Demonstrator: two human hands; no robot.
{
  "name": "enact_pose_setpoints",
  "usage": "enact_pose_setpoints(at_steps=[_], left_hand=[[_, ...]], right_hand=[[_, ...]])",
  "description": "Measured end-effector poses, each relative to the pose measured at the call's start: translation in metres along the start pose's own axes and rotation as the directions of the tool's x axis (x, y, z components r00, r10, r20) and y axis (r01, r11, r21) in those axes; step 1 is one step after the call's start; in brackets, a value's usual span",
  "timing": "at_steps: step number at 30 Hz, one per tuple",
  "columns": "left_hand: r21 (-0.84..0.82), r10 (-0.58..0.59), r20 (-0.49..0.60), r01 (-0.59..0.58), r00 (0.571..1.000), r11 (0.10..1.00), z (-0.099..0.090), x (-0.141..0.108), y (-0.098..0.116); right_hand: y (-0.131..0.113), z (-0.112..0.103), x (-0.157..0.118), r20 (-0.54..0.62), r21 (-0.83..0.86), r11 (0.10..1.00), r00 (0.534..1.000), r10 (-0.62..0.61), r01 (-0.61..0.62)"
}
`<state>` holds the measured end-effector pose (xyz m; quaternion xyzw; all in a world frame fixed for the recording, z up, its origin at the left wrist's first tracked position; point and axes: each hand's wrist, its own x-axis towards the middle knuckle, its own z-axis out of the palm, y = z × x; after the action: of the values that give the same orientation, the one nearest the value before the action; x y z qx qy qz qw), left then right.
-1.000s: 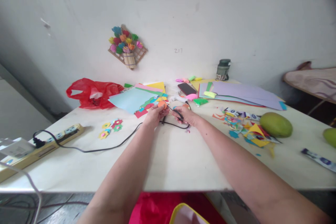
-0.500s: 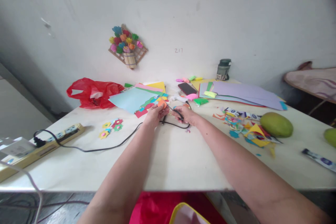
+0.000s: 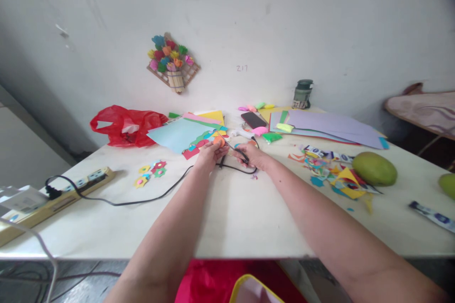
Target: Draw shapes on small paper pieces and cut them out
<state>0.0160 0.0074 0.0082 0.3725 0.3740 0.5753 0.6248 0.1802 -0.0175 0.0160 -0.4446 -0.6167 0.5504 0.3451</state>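
Note:
Near the middle of the table, my left hand (image 3: 212,152) is closed on a small orange piece of paper (image 3: 219,141), pinched at its lower edge. My right hand (image 3: 251,155) is wrapped round black-handled scissors (image 3: 243,155), whose blades point up and left at the orange paper. Whether the blades touch the paper is too small to tell. Behind my left hand lie cut coloured papers (image 3: 194,149). A white glue gun (image 3: 242,134) rests just beyond my hands, and its black cord (image 3: 156,199) runs beneath them.
Paper flowers (image 3: 153,172) and a power strip (image 3: 80,184) are on the left. A red plastic bag (image 3: 128,125) and light blue sheets (image 3: 177,135) lie behind. Paper scraps (image 3: 343,180), a green mango (image 3: 374,168) and purple sheets (image 3: 327,125) occupy the right. A phone (image 3: 253,120) lies at the back.
The orange paper has turned slightly in my left hand. Both hands stay in nearly the same place, and the other things on the table have not moved.

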Motion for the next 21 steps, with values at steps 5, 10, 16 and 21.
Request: enact_pose_setpoints(at_steps=[5, 10, 16, 21], left_hand=[[0.014, -0.004, 0.060, 0.003, 0.998, 1.000, -0.002, 0.002, -0.002], [0.013, -0.001, 0.057, 0.001, 0.998, 1.000, -0.002, 0.003, -0.003], [-0.005, 0.002, 0.052, -0.002, 0.999, 1.000, -0.002, 0.002, -0.002], [-0.015, 0.011, 0.048, -0.011, 0.999, 1.000, -0.003, 0.003, -0.003]], right_hand=[[-0.004, 0.001, -0.004, 0.005, 0.005, 1.000, 1.000, -0.005, 0.005], [0.000, 0.001, -0.001, 0.000, 0.000, 1.000, 1.000, -0.028, 0.028], [0.002, 0.001, 0.003, -0.008, 0.007, 0.999, 0.999, -0.035, 0.035], [0.006, 0.000, 0.007, -0.026, 0.017, 1.000, 0.999, -0.019, 0.020]])
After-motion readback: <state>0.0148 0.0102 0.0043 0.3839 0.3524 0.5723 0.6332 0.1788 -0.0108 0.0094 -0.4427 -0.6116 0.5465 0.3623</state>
